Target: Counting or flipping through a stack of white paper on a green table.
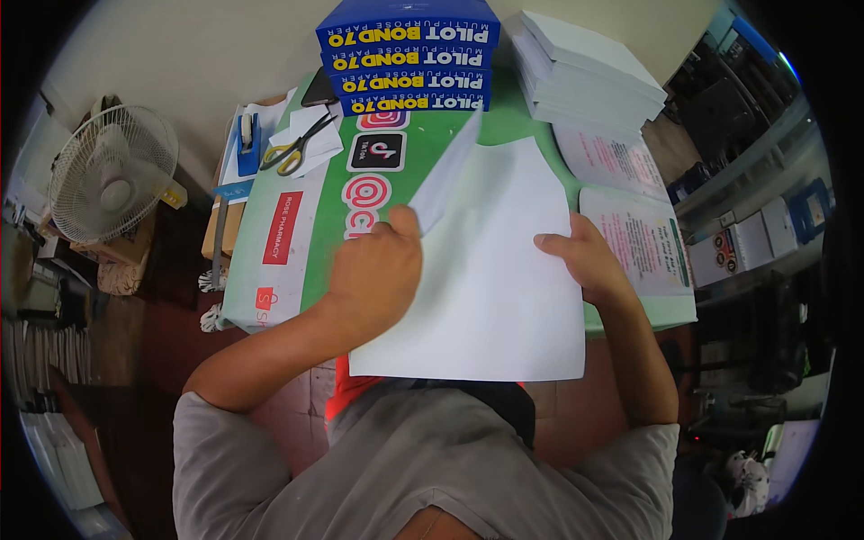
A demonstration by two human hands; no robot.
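Observation:
A large white sheet of paper [504, 297] is held up in front of my body, over the near edge of the table; I cannot tell whether it is one sheet or several. My left hand [378, 270] is closed in a pinch on a raised, bent-up flap of white paper [450, 171] at the sheet's left side. On the opposite edge, my right hand [585, 256] grips the paper with the thumb on top and the fingers hidden behind it.
Blue boxes or reams of paper [409, 54] are stacked at the back of the green table [324, 270]. Beside them rises a white paper stack [585, 72]. Printed sheets [630, 234] lie right; scissors [297, 148] and a blue stapler-like tool [248, 144] left. A fan [112, 180] stands beyond.

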